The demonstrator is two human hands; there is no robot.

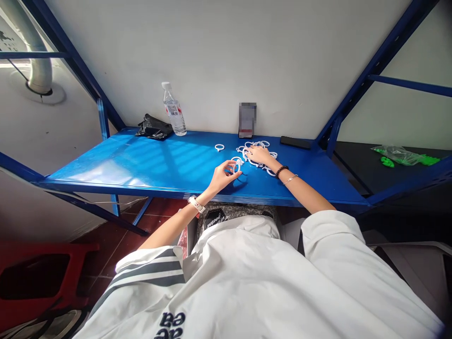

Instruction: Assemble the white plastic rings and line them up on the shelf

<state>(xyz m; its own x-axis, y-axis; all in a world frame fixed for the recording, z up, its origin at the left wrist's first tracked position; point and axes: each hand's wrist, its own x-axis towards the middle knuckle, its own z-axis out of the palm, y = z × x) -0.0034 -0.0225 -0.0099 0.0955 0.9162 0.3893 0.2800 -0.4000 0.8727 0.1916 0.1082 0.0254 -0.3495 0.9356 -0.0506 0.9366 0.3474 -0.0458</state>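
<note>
From my remote seat, I see the left hand nearest, its thumb and fingers pinching a thin white ring over the blue, glossy tabletop. The ring sits at the fingertips, a slim round hoop with a small lumpy cluster on its upper rim; finer detail is too small for me to read. Just beyond it, the right hand reaches palm-down into a loose heap of similar white hoops, smooth and overlapping; I cannot tell whether its fingers grasp one. A lone white ring with a small knob lies apart, farther back. Along the rear edge I make out a flat black slab, crinkled black plastic, a clear, ribbed plastic bottle and an upright, pixelated dark rectangle near the plain pale wall.
</note>
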